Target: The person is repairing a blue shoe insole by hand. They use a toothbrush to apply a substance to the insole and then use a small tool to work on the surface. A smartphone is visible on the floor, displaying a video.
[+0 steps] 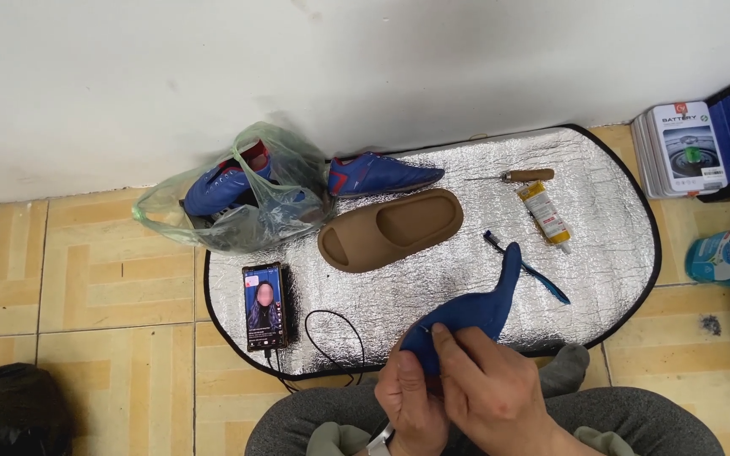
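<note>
Blue shoe upper point(475, 308): near end hidden under both hands (left hand point(407, 401), right hand point(492, 388)).

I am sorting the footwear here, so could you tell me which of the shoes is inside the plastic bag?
The blue shoe with red trim on the left sits in the green plastic bag. The other blue shoe and the brown slide sandal lie bare on the silver mat.

We see even, bright indoor light with soft shadows on the wall point(365, 76) behind the bag point(238, 203). The foil mat point(601, 211) glints faintly. Focus is sharp; edges bow slightly, wide-angle.
</note>
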